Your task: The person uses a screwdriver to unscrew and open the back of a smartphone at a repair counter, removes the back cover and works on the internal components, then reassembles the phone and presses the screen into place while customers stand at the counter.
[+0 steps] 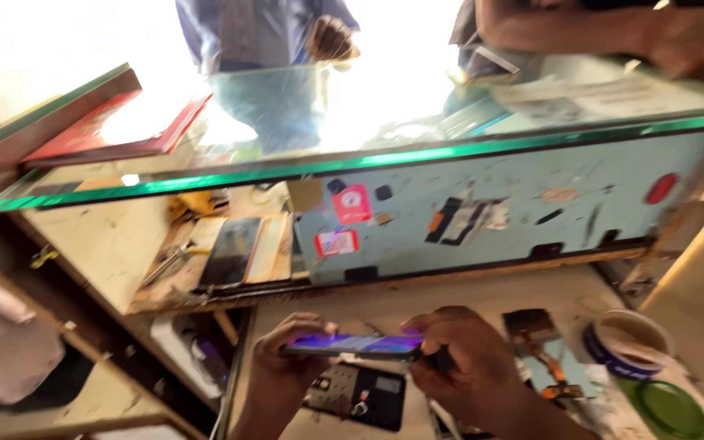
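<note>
My left hand point(285, 349) and my right hand point(459, 352) hold a thin phone screen panel point(354, 345) between them, edge-on to the camera, its face glowing purple and blue. The left hand grips its left end and the right hand grips its right end. Just below the panel lies an opened black phone body point(360, 397) on the low work surface point(482, 295). A small part with an orange flex cable point(541, 346) rests to the right of my right hand.
A glass counter top point(385, 122) with a green edge spans the view above a pale blue panel point(515, 208) with stickers. A phone point(231, 251) and tools lie on a shelf at left. Two other people stand behind the counter. A tape roll point(622, 342) and green lid point(668, 407) sit at right.
</note>
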The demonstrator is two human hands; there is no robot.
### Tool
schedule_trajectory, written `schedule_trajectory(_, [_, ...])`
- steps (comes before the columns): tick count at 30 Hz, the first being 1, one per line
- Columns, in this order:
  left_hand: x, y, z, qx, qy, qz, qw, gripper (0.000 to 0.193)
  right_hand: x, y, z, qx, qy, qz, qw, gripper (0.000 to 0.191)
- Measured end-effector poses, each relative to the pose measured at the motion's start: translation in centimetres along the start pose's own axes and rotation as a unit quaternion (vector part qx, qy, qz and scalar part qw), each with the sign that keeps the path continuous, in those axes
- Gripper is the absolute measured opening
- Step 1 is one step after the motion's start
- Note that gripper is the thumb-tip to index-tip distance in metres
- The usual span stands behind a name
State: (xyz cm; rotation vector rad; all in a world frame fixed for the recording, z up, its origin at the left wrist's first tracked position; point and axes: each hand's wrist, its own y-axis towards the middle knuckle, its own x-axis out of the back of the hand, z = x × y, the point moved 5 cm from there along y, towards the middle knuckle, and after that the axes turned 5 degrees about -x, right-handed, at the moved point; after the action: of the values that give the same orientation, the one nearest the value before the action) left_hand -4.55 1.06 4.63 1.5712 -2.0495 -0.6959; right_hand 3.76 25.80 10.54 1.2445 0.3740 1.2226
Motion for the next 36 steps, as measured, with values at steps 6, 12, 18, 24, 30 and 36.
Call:
schedule_trajectory(6, [0.0,0.1,-0.6,0.047,-0.011,0.004,0.999,0.028,-0.4,-0.7,-1.3,-0.065,0.018,0.022,0.998,0.039])
schedule_trajectory(12, [-0.3,0.2,-0.3,0.09,-0.045,0.006,0.995,0.024,-1.2,-1.3,-2.7,-0.163,0.084,0.029,0.983,0.036])
schedule_trajectory(18, [-0.3,-0.8,2.3,0.165,-0.121,-0.057,0.977,0.038,-1.5,-2.2,-5.1,-0.336,-0.04,0.058,0.939,0.037])
schedule_trajectory(24, [-0.4,-1.9,2.9,0.132,-0.223,-0.024,0.965,0.027,-2.1,-2.4,-4.6,-0.309,-0.004,0.031,0.951,0.032])
schedule_trajectory(30, [-1.7,-1.0,2.2,0.217,-0.332,-0.048,0.917,0.037,-3.4,-1.7,-6.6,-0.41,0.189,0.049,0.891,0.035])
schedule_trajectory(36, [-2.6,-2.1,2.6,0.316,-0.409,-0.024,0.856,0.046,-3.2,-3.5,-6.1,-0.391,0.262,0.018,0.882,0.039])
